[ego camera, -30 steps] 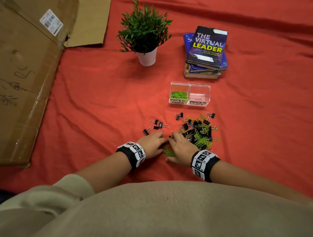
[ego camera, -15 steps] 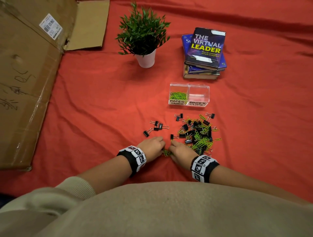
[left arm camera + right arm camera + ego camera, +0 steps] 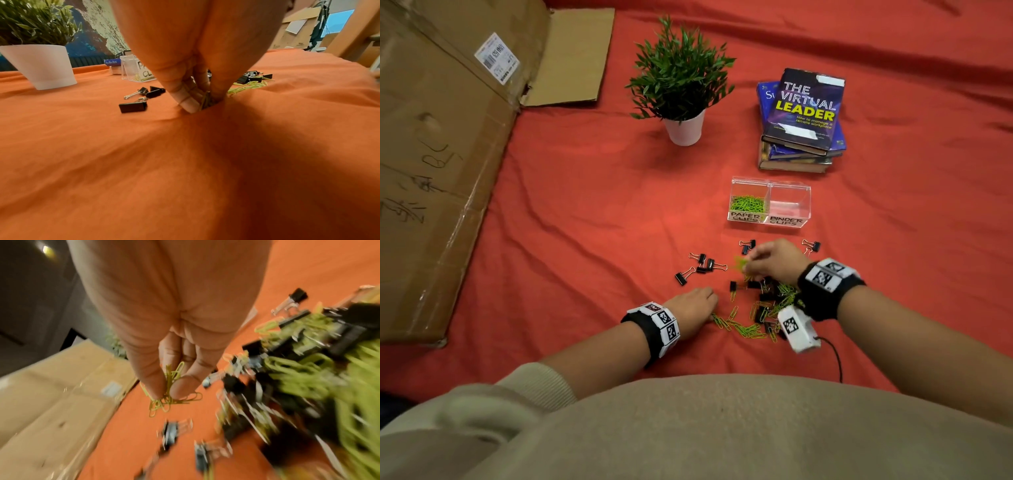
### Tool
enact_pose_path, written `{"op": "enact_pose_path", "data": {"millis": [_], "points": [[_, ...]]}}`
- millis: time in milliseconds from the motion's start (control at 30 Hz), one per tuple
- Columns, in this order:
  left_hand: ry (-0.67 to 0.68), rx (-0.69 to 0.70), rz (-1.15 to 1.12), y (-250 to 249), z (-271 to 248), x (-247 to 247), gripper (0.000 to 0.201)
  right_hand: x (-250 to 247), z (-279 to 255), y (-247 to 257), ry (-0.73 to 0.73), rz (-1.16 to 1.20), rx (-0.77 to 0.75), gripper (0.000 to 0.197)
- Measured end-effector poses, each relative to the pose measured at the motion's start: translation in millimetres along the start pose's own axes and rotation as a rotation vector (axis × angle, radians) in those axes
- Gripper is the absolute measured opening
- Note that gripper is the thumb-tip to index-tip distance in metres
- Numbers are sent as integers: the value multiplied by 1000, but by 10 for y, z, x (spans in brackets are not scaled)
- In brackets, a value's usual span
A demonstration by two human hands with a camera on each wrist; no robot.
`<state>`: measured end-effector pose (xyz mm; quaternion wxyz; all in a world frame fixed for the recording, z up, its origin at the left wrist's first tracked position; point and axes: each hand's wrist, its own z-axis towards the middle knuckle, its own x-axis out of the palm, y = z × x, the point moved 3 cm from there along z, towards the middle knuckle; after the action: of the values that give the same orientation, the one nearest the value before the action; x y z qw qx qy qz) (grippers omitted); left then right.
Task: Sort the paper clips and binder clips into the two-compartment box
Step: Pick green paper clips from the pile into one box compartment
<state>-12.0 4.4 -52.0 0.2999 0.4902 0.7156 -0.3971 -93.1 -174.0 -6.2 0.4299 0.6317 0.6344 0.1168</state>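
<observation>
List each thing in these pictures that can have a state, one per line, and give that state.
right hand: raised over the pile, pinching a bunch of green paper clips
left hand: on the cloth, pinching paper clips
paper clips compartment: partly filled with green clips
binder clips compartment: empty
mixed pile: unsorted, loose on the cloth
two-compartment box: open

The two-compartment box [image 3: 769, 202] sits behind the mixed clip pile [image 3: 767, 305], paper clips [image 3: 747, 204] in its left compartment, with the stacked books [image 3: 803, 120] behind it, the potted plant [image 3: 683, 85] behind-left and the cardboard box [image 3: 445, 154] far left.
</observation>
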Motion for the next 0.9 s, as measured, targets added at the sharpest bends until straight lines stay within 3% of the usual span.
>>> {"op": "enact_pose_path", "data": {"millis": [167,300,367,433,500,667,800,900], "points": [[-3,35,-121,40,15,32,15,-522,321,396,-180,164,-36,19],[-11,8,-252,77,74,4,10,-661,696,556,-303,41,-26,11],[-24,-9,-323,100,117,-60,8,-620,849,570,-328,-67,-23,15],[-39,-14,-366,115,157,-166,6,-576,907,584,-338,-222,-23,6],[-68,-7,-387,125,220,-327,7,-566,927,575,-345,-332,-46,17],[-179,2,-407,153,532,-902,9,-643,658,436,-417,-274,-123,22],[-282,-42,-405,179,903,-1375,3,-455,280,128,-324,-280,-140,17],[-314,-102,-369,232,1232,-1580,5,-158,104,-151,-190,-456,-152,16]]}}
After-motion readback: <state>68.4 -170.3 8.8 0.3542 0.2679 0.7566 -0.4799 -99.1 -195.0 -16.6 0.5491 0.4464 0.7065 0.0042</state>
